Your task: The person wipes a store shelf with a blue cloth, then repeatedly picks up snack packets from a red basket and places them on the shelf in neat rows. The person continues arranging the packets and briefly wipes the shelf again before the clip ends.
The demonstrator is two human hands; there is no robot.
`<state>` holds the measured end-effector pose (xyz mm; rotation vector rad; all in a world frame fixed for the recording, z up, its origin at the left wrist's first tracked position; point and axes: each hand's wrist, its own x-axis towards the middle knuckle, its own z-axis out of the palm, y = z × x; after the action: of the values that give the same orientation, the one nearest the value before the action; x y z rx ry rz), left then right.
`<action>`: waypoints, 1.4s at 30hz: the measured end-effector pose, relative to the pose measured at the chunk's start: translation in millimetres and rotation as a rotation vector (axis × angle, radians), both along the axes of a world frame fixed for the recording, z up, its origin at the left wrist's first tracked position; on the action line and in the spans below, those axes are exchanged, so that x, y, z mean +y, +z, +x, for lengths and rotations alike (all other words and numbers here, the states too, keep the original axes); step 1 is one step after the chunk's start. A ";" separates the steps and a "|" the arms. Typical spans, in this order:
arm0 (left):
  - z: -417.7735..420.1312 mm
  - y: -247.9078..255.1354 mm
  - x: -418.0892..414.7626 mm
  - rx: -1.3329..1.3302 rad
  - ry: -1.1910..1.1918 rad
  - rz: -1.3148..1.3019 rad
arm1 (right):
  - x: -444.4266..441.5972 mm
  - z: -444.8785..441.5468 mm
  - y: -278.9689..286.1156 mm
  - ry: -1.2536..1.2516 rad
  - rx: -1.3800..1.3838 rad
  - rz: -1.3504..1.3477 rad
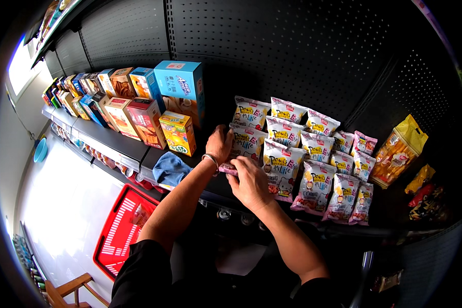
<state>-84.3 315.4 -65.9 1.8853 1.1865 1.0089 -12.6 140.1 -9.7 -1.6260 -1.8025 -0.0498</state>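
Both hands are at the left end of the rows of white-and-pink snack bags on a black store shelf. My left hand (pixel 218 144), with a bracelet at its wrist, is against the left side of a white snack bag (pixel 250 139); its fingertips are partly hidden. Lower down, my right hand (pixel 251 184) has its thumb and fingers around a small pink packet end (pixel 228 168). The rest of that packet is hidden by the hand. A larger snack bag (pixel 283 167) stands upright just right of my right hand.
Boxed snacks, with a tall blue box (pixel 180 86), line the shelf to the left. A blue cloth (pixel 171 168) lies by the front edge. A yellow-topped bag (pixel 402 148) stands at right. Below on the floor is a red basket (pixel 117 227), near a wooden chair (pixel 71 287).
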 end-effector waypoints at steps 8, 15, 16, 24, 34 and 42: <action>-95.3 73.3 -81.4 -0.872 -0.164 0.138 | -12.4 -42.0 -22.7 0.510 0.129 0.054; -293.0 -63.0 -158.4 -0.151 0.497 0.155 | -38.8 -83.3 -49.4 0.595 0.132 -0.079; -326.0 -95.0 -168.1 -0.092 0.607 0.139 | -37.6 -83.4 -47.7 0.615 0.104 -0.078; -475.5 -311.0 -247.3 0.270 1.058 -0.502 | -20.3 -121.8 -15.4 0.703 -0.028 -0.114; -456.0 -375.2 -148.2 -0.316 0.901 -0.714 | 13.4 -153.4 -2.6 0.676 0.003 -0.391; -439.6 -366.1 -111.9 -0.653 0.902 -0.576 | 22.5 -156.8 -5.3 0.643 0.045 -0.422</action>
<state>-523.9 203.6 -432.0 0.4557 1.6723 1.3772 -169.3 162.6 -15.0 -1.2080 -2.3218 0.6886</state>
